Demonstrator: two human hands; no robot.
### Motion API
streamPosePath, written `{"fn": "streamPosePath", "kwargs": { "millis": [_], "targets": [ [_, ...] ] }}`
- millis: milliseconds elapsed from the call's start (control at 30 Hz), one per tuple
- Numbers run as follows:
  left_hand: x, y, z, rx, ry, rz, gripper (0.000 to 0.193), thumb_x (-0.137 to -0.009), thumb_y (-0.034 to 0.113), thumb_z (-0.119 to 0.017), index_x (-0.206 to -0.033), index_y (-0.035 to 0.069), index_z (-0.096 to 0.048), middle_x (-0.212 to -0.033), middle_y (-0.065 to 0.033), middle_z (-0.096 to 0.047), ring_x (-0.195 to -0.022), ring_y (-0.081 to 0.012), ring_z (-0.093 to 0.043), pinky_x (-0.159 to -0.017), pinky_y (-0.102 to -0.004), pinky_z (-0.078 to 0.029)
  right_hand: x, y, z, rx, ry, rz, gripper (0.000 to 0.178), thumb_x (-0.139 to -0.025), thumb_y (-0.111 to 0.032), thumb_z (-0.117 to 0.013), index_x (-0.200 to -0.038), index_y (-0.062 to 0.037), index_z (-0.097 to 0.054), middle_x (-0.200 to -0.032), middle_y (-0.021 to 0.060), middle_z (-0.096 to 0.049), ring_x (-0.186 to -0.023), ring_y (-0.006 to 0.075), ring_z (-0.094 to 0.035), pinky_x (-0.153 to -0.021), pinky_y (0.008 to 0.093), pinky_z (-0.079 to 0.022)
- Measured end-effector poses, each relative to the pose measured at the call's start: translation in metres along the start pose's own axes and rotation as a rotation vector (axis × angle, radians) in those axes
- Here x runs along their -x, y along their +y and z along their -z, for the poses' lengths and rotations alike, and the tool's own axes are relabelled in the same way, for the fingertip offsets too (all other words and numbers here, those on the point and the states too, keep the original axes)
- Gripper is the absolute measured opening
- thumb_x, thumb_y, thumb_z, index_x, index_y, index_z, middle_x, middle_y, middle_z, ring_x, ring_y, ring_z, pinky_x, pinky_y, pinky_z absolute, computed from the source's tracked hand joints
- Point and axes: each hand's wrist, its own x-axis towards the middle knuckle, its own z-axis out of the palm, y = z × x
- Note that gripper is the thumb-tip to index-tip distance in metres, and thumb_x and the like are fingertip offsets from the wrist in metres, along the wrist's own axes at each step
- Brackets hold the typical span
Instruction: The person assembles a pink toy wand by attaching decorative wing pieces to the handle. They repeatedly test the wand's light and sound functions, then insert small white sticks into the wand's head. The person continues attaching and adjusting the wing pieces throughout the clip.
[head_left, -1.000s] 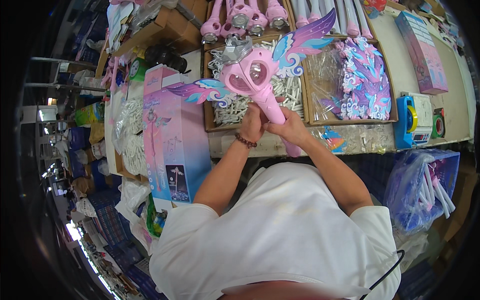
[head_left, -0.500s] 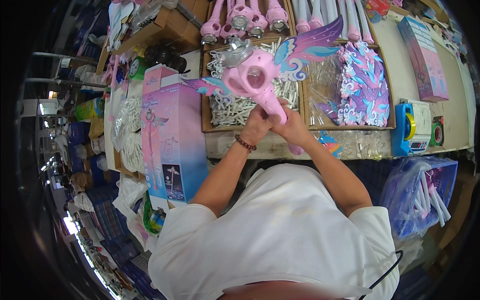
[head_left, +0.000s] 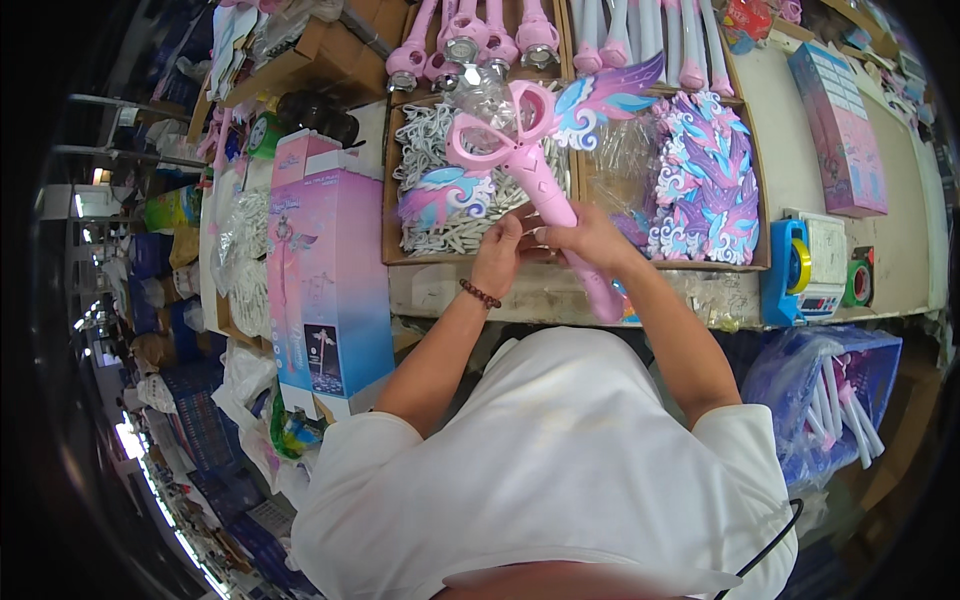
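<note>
A pink toy wand (head_left: 543,188) slants in front of me, its ring-shaped head at the top left and its handle end toward me. Colourful wing pieces spread from both sides of the head, and a clear faceted part shows at its top. My right hand (head_left: 597,242) is closed around the handle. Beside the handle's left side is my left hand (head_left: 497,258), with a beaded bracelet at the wrist. Its thumb and fingers are apart, with some fingertips near or partly behind the handle, so I cannot tell whether they touch it.
Under the wand, a divided cardboard box (head_left: 480,258) holds white cables and purple-blue wing pieces (head_left: 705,180). Pink wand heads (head_left: 465,38) and pale rods lie behind. A printed carton (head_left: 330,270) stands left. At right are a tape dispenser (head_left: 790,272), another carton (head_left: 838,130) and a blue crate (head_left: 880,365).
The wand has turned, bringing its open rings into view and its handle end lower. My left hand has loosened and shifted away from the handle; my right hand still grips it.
</note>
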Motion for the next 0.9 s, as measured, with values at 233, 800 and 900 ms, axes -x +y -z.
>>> {"fn": "streamPosePath", "kwargs": {
  "millis": [233, 800, 900],
  "targets": [
    [-0.013, -0.001, -0.024, 0.015, 0.104, 0.012, 0.041, -0.098, 0.040, -0.038, -0.111, 0.003, -0.051, -0.098, -0.0073, -0.059, -0.083, -0.0174, -0.059, -0.069, -0.0320, -0.052, 0.007, -0.007, 0.013, -0.029, -0.138, -0.162, 0.033, -0.076, -0.021, -0.066, -0.102, -0.0003, -0.058, -0.078, 0.0050, -0.061, -0.057, 0.0107, -0.054, -0.052, 0.0256, -0.045],
    [-0.104, 0.048, 0.003, 0.728, -0.582, -0.335, 0.059, -0.090, 0.043, -0.045, -0.138, 0.011, -0.035, -0.141, -0.0118, -0.039, -0.129, -0.0317, -0.038, -0.105, -0.0644, -0.023, 0.040, -0.006, 0.006, -0.040, -0.264, -0.031, 0.024, -0.076, -0.018, -0.069, -0.089, -0.0029, -0.055, -0.070, 0.0028, -0.057, -0.055, 0.0110, -0.054, -0.050, 0.0269, -0.045],
    [-0.098, 0.042, 0.002, 0.724, -0.460, -0.377, 0.058, -0.091, 0.043, -0.044, -0.139, 0.011, -0.035, -0.141, -0.0114, -0.039, -0.128, -0.0310, -0.038, -0.105, -0.0645, -0.023, 0.049, -0.006, 0.007, -0.049, -0.294, -0.015, 0.028, -0.077, -0.018, -0.069, -0.096, -0.0031, -0.055, -0.072, 0.0026, -0.057, -0.057, 0.0109, -0.055, -0.051, 0.0264, -0.046]
  ]
}}
